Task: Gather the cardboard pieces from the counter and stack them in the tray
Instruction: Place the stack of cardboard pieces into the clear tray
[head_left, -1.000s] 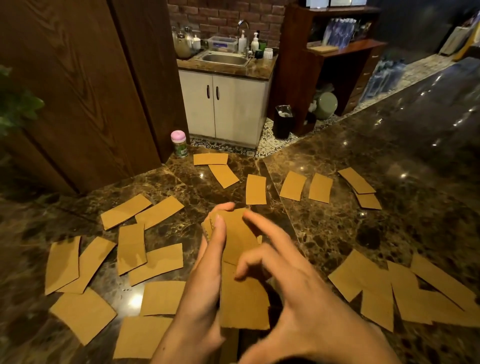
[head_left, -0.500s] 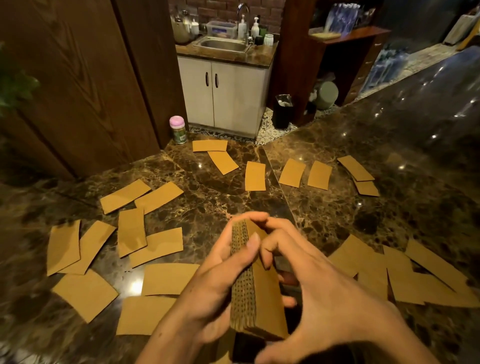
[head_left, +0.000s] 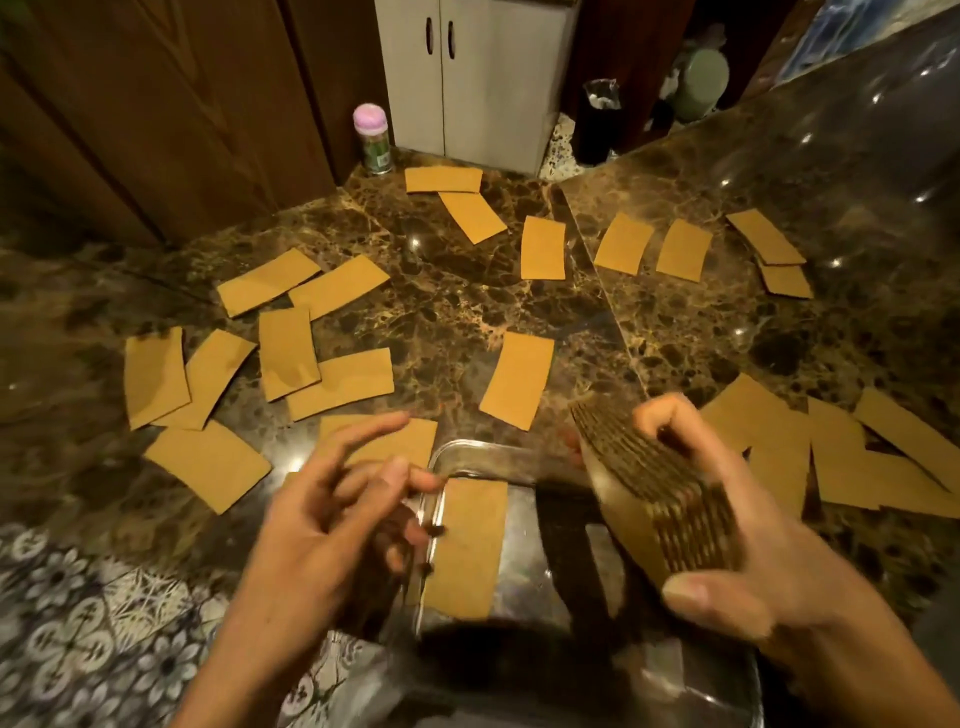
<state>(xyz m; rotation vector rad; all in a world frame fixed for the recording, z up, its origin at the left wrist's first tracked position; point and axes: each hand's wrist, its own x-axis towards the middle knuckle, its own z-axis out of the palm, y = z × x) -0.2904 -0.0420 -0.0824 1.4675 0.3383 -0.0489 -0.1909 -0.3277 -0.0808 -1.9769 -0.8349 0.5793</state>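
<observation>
the right grip (head_left: 758, 525), a bare hand, is clamped on a thick stack of cardboard pieces (head_left: 649, 488), thumb at the near end and fingers curled over the far end. it holds the stack tilted above the right side of the metal tray (head_left: 467, 451). the left grip (head_left: 332, 514) is apart, fingers loose and spread, holding nothing, over the tray's left rim. one cardboard piece (head_left: 470, 551) lies flat inside the tray. loose pieces (head_left: 519, 382) lie scattered over the dark marble bench (head_left: 452, 312), some overlapping. a pink-lidded jar (head_left: 371, 137) stands at its far edge.

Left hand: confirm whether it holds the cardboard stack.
No, the left hand is open and empty; the right hand grips the cardboard stack.
</observation>
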